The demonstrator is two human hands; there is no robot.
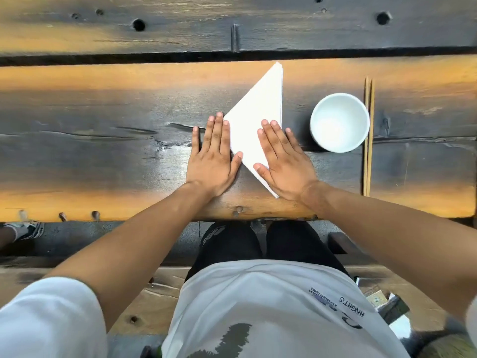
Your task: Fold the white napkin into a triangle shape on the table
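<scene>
Head view: left hand (212,161) and right hand (284,161) flat, fingers spread, on triangular napkin (258,112) (dark plank table (103,130)).

Dark, weathered plank table (103,140): folded white triangular napkin (260,112), round white bowl (339,122), wooden chopsticks (368,135) beside it.

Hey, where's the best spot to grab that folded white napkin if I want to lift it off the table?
Probably the far tip of the white napkin, approached from beyond it. That corner lies flat but free of both hands; the left hand rests along the left corner and the right hand covers the near part. A pinch grip across the stacked layers at the straight right edge, away from the white bowl, should keep the fold closed.
</scene>
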